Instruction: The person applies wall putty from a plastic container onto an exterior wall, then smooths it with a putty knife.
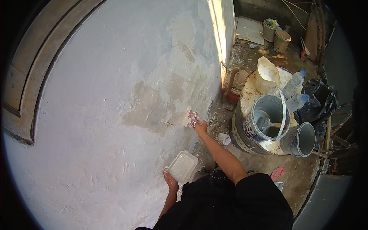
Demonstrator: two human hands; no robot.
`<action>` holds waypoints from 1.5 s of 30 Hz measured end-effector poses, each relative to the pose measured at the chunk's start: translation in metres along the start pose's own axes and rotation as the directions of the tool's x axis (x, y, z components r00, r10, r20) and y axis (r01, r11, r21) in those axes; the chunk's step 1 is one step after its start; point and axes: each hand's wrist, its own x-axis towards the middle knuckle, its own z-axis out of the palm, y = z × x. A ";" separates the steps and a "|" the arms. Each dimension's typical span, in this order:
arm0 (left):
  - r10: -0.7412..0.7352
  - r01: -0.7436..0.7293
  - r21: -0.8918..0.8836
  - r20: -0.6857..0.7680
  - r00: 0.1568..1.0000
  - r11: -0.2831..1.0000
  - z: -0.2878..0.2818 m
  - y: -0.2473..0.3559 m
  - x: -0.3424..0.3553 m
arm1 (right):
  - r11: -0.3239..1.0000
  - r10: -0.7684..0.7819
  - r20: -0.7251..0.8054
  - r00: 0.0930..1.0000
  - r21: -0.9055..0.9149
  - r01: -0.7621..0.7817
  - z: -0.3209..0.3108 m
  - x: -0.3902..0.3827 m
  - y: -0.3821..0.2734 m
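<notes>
Lettering marks the grey plastic bucket at three o'clock; right grip clenches a red-smeared scraper, left grip clasps an off-white rectangular plastic tray.

A matt, rough finish is shown by the pale plastered wall. Dull plastic is seen in the whitish rectangular tray, glossy crumpled plastic in the black bag.

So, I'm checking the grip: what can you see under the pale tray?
Only the left hand shows, at the lower-left edge of the pale tray; its underside and any fingers beneath are covered.
</notes>
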 end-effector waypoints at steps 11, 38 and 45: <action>-0.029 0.046 -0.156 0.113 0.993 0.987 0.011 -0.027 0.008 | 0.964 -0.097 0.240 0.966 -0.217 0.151 0.031 -0.031 -0.040; 0.032 -0.025 -0.061 0.131 0.991 0.998 0.005 -0.006 0.004 | 0.956 -0.128 -0.017 0.992 -0.269 0.119 0.002 -0.011 -0.039; 0.023 -0.016 -0.100 0.071 0.997 0.995 -0.006 -0.029 0.003 | 0.998 -0.048 0.183 0.982 -0.034 0.055 0.035 -0.036 -0.060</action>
